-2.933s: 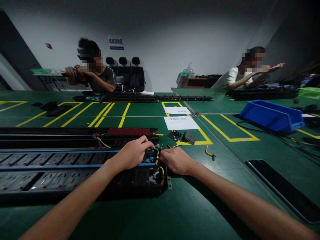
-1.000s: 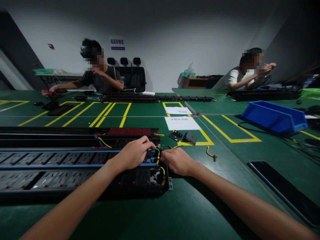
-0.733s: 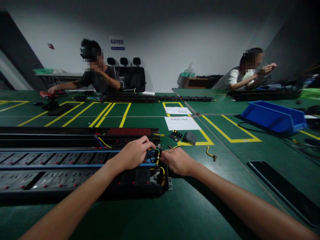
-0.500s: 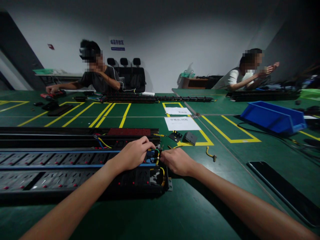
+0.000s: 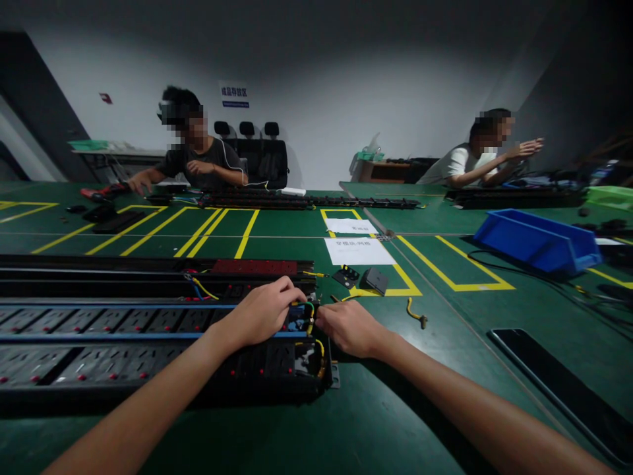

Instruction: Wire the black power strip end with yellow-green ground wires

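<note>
Long black socket strips [image 5: 163, 359] lie side by side at the left, their ends near the middle of the view. My left hand [image 5: 264, 310] rests on the blue-edged strip [image 5: 123, 318], fingers bent together by its open end; anything in them is hidden. A yellow-green wire [image 5: 311, 316] loops out of that end, between my hands. My right hand [image 5: 349, 326] is closed at the strip's end, fingertips beside the wire; what they pinch is too small to make out. Another yellow wire [image 5: 320, 356] curves at the end of the nearest strip.
A phone [image 5: 558, 389] lies at the right, a blue bin [image 5: 539, 241] behind it. Black end pieces [image 5: 374, 281], a loose yellow wire [image 5: 415, 313] and paper sheets [image 5: 359, 251] lie beyond my right hand. Two people sit across the table; one reaches toward a red tool [image 5: 103, 192].
The view has tilted up slightly, so the scene sits lower. My hands hold nearly the same pose. Across the table, the left person's raised hand has dropped from the face and the other hand moved right.
</note>
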Demonstrator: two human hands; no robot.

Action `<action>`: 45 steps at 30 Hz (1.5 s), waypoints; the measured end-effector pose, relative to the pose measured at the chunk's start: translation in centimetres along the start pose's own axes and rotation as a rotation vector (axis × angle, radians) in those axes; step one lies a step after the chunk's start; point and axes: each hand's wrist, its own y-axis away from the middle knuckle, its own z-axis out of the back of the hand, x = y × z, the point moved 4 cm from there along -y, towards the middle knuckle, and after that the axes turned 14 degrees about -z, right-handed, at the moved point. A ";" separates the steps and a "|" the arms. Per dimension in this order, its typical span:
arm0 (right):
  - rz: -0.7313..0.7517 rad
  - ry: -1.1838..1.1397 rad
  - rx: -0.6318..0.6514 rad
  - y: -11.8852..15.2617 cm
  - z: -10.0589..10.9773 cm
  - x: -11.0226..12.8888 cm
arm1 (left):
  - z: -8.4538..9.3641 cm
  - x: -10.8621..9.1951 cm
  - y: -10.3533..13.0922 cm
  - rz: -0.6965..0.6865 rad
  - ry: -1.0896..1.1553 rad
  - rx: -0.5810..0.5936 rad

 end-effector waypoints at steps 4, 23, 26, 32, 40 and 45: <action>0.003 0.001 -0.005 0.0 0.0 0.0 | -0.1 0.1 0.1 0.009 0.002 0.007; 0.001 0.014 -0.014 0.0 -0.2 0.0 | 0.0 0.2 0.2 0.001 -0.001 -0.015; 0.004 0.015 -0.015 0.0 -0.2 0.0 | 0.0 0.2 0.1 0.005 0.002 -0.015; 0.000 0.035 -0.022 -0.1 -0.1 -0.1 | 0.0 0.2 0.1 -0.005 0.002 -0.018; 0.007 0.026 -0.022 -0.1 -0.1 0.0 | 0.1 0.1 0.0 0.000 0.003 -0.004; 0.014 0.015 -0.035 0.0 0.1 0.1 | 0.2 -0.3 -0.1 0.004 -0.017 0.019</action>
